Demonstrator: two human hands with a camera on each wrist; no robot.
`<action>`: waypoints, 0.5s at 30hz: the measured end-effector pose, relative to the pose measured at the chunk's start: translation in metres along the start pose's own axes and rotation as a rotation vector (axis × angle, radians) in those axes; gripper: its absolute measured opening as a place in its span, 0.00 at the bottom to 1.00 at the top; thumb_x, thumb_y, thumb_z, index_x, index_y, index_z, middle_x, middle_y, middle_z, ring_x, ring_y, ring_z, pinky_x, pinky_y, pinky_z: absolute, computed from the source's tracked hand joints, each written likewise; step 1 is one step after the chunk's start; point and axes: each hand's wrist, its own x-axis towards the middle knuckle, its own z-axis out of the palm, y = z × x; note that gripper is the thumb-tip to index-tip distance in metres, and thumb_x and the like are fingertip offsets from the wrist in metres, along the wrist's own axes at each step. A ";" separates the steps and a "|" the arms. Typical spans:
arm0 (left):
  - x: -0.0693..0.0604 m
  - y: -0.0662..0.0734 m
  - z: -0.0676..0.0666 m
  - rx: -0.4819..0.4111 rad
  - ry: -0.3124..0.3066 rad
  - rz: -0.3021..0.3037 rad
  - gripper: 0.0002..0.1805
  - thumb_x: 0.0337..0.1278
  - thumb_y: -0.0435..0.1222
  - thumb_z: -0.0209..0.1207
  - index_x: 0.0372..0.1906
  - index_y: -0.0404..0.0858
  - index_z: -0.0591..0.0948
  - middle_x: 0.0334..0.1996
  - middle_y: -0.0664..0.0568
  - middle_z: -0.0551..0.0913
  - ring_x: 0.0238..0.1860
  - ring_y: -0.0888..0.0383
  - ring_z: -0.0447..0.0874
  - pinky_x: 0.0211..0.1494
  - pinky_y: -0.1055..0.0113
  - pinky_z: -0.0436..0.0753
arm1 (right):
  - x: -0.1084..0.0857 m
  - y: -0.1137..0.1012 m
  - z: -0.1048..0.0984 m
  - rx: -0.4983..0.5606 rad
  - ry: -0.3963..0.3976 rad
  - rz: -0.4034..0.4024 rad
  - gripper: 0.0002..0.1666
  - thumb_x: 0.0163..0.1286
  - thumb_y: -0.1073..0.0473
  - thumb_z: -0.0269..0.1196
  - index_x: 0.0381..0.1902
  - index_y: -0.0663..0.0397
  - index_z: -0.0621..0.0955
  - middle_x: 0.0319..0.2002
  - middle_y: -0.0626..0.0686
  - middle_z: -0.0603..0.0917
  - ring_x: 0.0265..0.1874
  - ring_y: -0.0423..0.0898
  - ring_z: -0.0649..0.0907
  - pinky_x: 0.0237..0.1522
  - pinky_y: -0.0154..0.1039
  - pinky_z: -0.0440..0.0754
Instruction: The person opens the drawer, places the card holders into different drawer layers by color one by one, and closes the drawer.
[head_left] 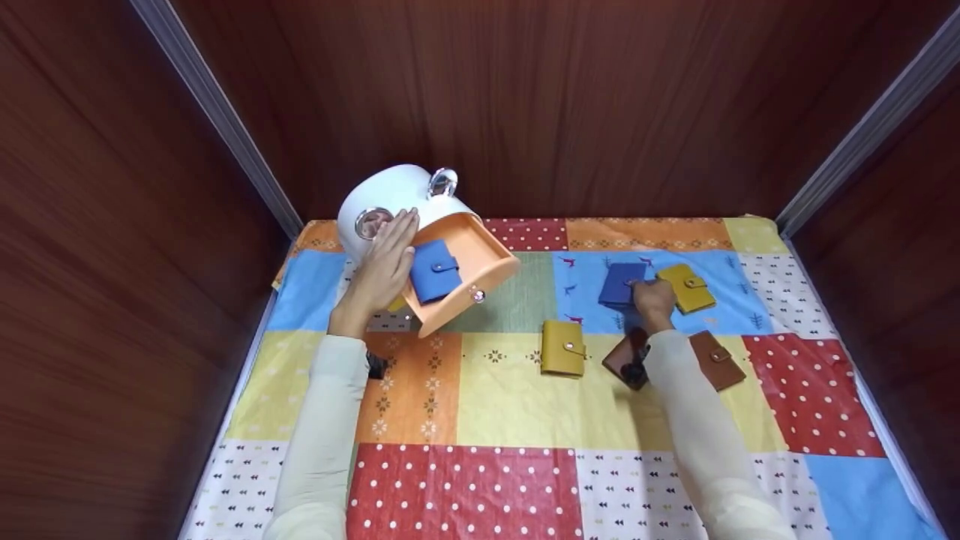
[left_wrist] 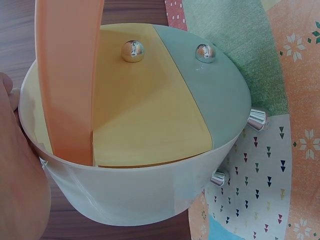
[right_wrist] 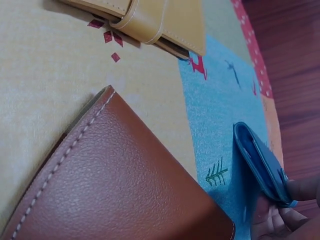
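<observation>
My left hand [head_left: 381, 268] rests with straight fingers on a white rounded drawer box [head_left: 396, 182]. From this box an orange drawer [head_left: 484, 251] stands pulled out, and a blue wallet [head_left: 435, 274] with a snap strap lies inside. The left wrist view shows a yellow drawer front [left_wrist: 150, 110] and a grey-green one [left_wrist: 210, 85], both flush with the box. Over on the right, my right hand [head_left: 655, 300] pinches the edge of another blue wallet [head_left: 619, 281]. In the right wrist view that folded wallet [right_wrist: 262, 162] tilts between thumb and fingers, its lower end partly hidden.
Beside the right hand lies a yellow wallet [head_left: 686, 287]; another yellow wallet [head_left: 562, 349] is nearer the middle. Two brown wallets, one left [head_left: 624, 364] and one right [head_left: 718, 360] of the right forearm, lie on the patchwork cloth [head_left: 517, 397]. Wooden walls [head_left: 600, 105] enclose the table.
</observation>
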 end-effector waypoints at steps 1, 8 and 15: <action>0.000 0.000 0.000 0.000 0.001 0.001 0.31 0.87 0.38 0.39 0.87 0.39 0.55 0.87 0.47 0.54 0.89 0.46 0.46 0.92 0.47 0.42 | -0.001 -0.001 0.000 0.008 0.000 -0.003 0.30 0.85 0.54 0.52 0.74 0.68 0.74 0.67 0.71 0.81 0.66 0.63 0.84 0.66 0.54 0.86; 0.000 0.000 0.000 -0.004 -0.007 -0.005 0.31 0.87 0.38 0.39 0.87 0.40 0.54 0.88 0.49 0.54 0.89 0.48 0.45 0.92 0.49 0.41 | -0.001 -0.002 0.001 -0.032 0.044 -0.036 0.27 0.83 0.54 0.53 0.68 0.69 0.79 0.65 0.71 0.83 0.65 0.64 0.84 0.61 0.52 0.86; 0.001 -0.001 0.001 -0.007 0.003 -0.007 0.31 0.86 0.35 0.42 0.86 0.39 0.55 0.87 0.48 0.55 0.89 0.47 0.46 0.92 0.49 0.41 | -0.001 -0.004 -0.001 -0.040 0.047 -0.038 0.27 0.82 0.55 0.55 0.68 0.68 0.79 0.65 0.71 0.83 0.65 0.65 0.83 0.66 0.56 0.84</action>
